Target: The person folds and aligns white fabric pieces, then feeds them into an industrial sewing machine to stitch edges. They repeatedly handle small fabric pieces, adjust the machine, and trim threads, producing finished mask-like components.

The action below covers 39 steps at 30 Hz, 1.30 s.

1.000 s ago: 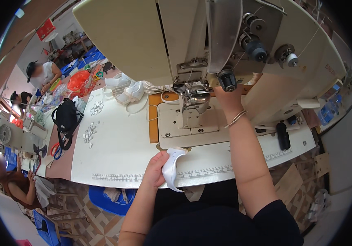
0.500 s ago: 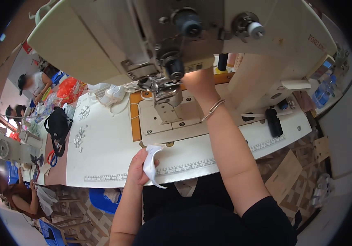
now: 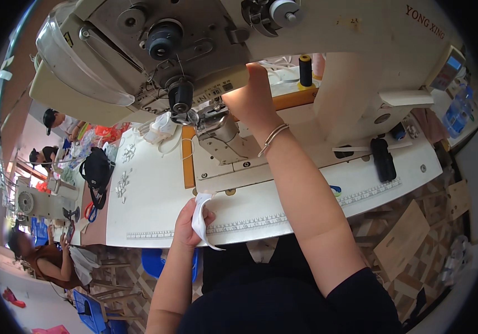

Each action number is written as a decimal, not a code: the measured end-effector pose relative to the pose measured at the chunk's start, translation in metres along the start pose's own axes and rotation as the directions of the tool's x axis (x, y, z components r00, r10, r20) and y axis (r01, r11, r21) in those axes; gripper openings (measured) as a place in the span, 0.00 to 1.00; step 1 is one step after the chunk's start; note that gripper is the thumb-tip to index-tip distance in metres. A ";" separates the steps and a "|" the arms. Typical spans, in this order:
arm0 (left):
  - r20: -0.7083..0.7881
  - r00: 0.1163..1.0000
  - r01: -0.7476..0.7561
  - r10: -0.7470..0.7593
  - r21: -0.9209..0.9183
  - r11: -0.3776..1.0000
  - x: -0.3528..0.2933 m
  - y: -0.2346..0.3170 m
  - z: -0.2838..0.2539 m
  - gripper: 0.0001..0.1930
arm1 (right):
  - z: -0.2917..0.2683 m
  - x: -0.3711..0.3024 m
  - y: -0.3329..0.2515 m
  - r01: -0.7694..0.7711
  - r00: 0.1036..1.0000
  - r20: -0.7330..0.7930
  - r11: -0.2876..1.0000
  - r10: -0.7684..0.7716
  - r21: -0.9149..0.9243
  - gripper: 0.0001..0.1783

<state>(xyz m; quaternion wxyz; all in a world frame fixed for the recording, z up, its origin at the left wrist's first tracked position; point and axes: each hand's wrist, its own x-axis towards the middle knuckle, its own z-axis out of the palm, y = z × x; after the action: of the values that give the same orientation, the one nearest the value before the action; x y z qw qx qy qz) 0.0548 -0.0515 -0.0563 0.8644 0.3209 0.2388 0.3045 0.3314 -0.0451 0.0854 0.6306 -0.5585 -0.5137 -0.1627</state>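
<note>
A white piece of fabric (image 3: 199, 218) is pinched in my left hand (image 3: 185, 224), above the near edge of the table. It curves and hangs down past my fingers. My right hand (image 3: 248, 99) reaches up behind the head of the sewing machine (image 3: 211, 93), lit by its lamp. The machine head hides those fingers, so whatever they touch is out of sight. Below and left of that hand stands the machine's metal sewing post (image 3: 219, 136), near the presser parts.
Small white pieces (image 3: 122, 183) lie in piles at the left, beside a black bag (image 3: 97, 170) and scissors (image 3: 90, 211). A printed ruler (image 3: 250, 224) runs along the table (image 3: 155, 214). A black thread spool (image 3: 305, 71) stands behind the machine. Other people sit at the far left.
My view has shifted and tilted, showing more of the machine head's underside. My right hand remains behind the head; my left hand still holds the white fabric.
</note>
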 end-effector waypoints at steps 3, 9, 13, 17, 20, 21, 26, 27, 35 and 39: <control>0.014 1.000 -0.001 0.001 0.022 1.000 0.000 0.000 0.000 0.12 | 0.001 -0.001 -0.001 0.054 0.995 -0.088 0.998 -0.055 -0.017 0.06; -0.004 1.000 0.004 -0.004 -0.012 1.000 0.000 -0.002 -0.002 0.12 | -0.001 -0.005 -0.009 0.086 0.978 -0.186 0.995 -0.095 -0.056 0.06; 0.001 1.000 0.001 -0.001 -0.006 1.000 -0.001 -0.001 0.001 0.12 | -0.004 -0.003 -0.008 0.059 0.991 -0.117 0.997 -0.064 -0.050 0.07; 0.000 1.000 0.004 -0.004 -0.002 1.000 -0.001 0.000 0.003 0.12 | -0.001 0.000 -0.003 0.009 0.999 -0.041 1.000 -0.009 -0.005 0.08; 0.007 1.000 0.004 -0.004 0.005 1.000 -0.001 0.000 0.002 0.12 | 0.002 0.000 -0.003 -0.019 1.000 -0.017 0.999 0.020 0.040 0.08; 0.010 1.000 0.003 -0.003 0.007 1.000 -0.001 0.000 0.001 0.12 | 0.003 0.000 -0.003 -0.033 0.999 -0.013 0.997 0.034 0.064 0.08; 0.004 1.000 0.003 -0.003 0.015 1.000 -0.002 0.000 0.003 0.12 | 0.005 -0.002 -0.008 0.040 0.991 -0.126 0.998 -0.034 0.044 0.08; 0.000 1.000 0.003 -0.003 0.013 1.000 -0.002 0.000 0.003 0.12 | 0.004 -0.002 -0.006 0.049 0.992 -0.114 0.998 -0.045 0.031 0.08; 0.019 1.000 0.006 -0.006 -0.004 1.000 -0.001 0.000 0.002 0.13 | 0.006 0.001 0.003 -0.012 1.000 -0.017 0.994 0.014 0.106 0.09; -0.022 1.000 0.010 -0.011 -0.017 1.000 -0.001 0.000 0.003 0.13 | 0.009 0.000 0.001 -0.068 0.998 -0.003 0.986 0.069 0.152 0.12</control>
<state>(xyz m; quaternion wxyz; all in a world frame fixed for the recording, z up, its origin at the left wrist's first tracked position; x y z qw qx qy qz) 0.0556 -0.0538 -0.0540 0.8659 0.3091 0.2476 0.3055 0.3282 -0.0370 0.0840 0.6787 -0.5256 -0.5024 -0.1036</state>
